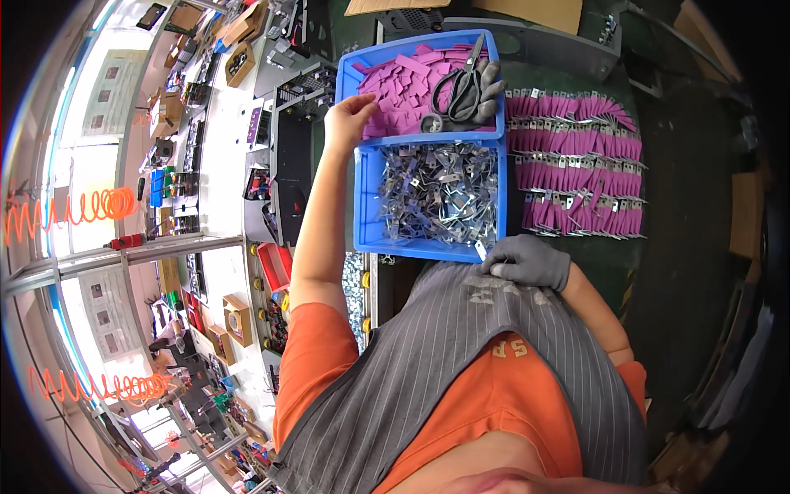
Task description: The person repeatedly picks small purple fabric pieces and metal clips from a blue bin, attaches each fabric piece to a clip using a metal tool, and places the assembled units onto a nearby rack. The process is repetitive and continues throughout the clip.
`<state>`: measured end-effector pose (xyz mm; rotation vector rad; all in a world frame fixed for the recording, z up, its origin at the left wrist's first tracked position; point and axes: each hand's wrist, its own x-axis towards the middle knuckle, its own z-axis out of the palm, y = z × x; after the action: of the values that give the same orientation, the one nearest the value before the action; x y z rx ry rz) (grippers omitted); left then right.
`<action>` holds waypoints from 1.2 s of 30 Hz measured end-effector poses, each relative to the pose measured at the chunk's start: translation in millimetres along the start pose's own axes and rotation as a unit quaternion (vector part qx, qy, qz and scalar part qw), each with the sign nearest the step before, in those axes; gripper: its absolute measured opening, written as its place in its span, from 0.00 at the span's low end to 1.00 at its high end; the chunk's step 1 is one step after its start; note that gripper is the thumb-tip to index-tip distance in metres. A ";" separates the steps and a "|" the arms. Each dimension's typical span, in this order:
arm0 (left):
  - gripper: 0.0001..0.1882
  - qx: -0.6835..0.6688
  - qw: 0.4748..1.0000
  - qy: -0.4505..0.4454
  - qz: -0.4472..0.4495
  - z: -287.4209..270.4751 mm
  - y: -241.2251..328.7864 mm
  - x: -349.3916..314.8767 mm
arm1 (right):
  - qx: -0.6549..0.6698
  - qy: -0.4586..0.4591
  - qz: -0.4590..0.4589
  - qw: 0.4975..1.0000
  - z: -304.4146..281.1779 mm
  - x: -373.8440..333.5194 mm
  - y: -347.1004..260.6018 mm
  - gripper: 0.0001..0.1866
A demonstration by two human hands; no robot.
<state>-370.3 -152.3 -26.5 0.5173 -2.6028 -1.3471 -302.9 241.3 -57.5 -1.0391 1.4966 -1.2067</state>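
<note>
My bare left hand [349, 122] reaches over the left rim of a blue bin [346, 74] of flat pink strips [403, 82]. Its fingertips are pinched together among the strips; whatever lies between them is hidden. In a grey glove, my right hand [525, 260] is closed on a small metal bracket [480, 250], which sticks out past the fingers by the near bin's front edge. That nearer blue bin [368, 198] is full of loose metal brackets [436, 193]. Black-handled scissors [461, 92] and a grey glove [490, 95] lie on the pink strips.
To the right of the bins, brackets fitted with pink strips [576, 173] lie in several rows on a dark green surface. Black metal housings [288, 177] stand to the left. Beyond them runs a white bench [222, 148] with parts and cartons; coiled orange hoses [111, 204] hang there.
</note>
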 end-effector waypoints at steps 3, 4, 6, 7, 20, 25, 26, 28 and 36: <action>0.15 -0.158 0.986 0.003 -0.061 1.2 14.8 -1.3 | 0.010 -0.022 0.004 1.000 -5.4 -0.4 -0.2 0.16; 0.15 -0.200 0.976 -0.001 -0.084 2.1 20.2 -2.3 | 0.010 -0.029 0.006 1.000 -6.9 -0.8 -0.9 0.16; 0.16 -0.173 0.982 -0.047 -0.061 5.6 17.5 -4.1 | 0.069 -0.031 0.002 0.997 -8.1 -3.9 4.3 0.17; 0.16 -0.147 0.986 -0.073 -0.024 9.6 10.5 -5.1 | 0.098 -0.031 0.000 0.995 -8.1 -4.8 6.6 0.17; 0.13 0.180 0.966 -0.176 0.057 31.2 24.5 -7.8 | 0.159 0.067 0.003 0.985 7.5 -16.1 26.0 0.17; 0.13 0.139 0.983 -0.079 0.093 17.2 -9.7 4.1 | 0.092 0.113 -0.016 0.989 11.1 -16.4 31.4 0.20; 0.13 0.093 0.989 -0.089 0.079 20.1 2.7 -0.3 | 0.108 0.127 -0.028 0.986 12.5 -17.0 33.2 0.19; 0.10 0.075 0.994 -0.048 0.071 13.6 14.9 -10.5 | 0.169 0.136 -0.004 0.976 11.4 -23.2 24.0 0.16; 0.06 0.053 0.954 -0.152 0.252 61.5 108.3 -106.3 | 0.277 0.283 -0.084 0.914 6.5 -28.5 23.3 0.14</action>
<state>-315.0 -8.0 27.4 -0.3625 -2.7753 -1.1860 -291.7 271.2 -76.9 -0.4478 1.3503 -2.0316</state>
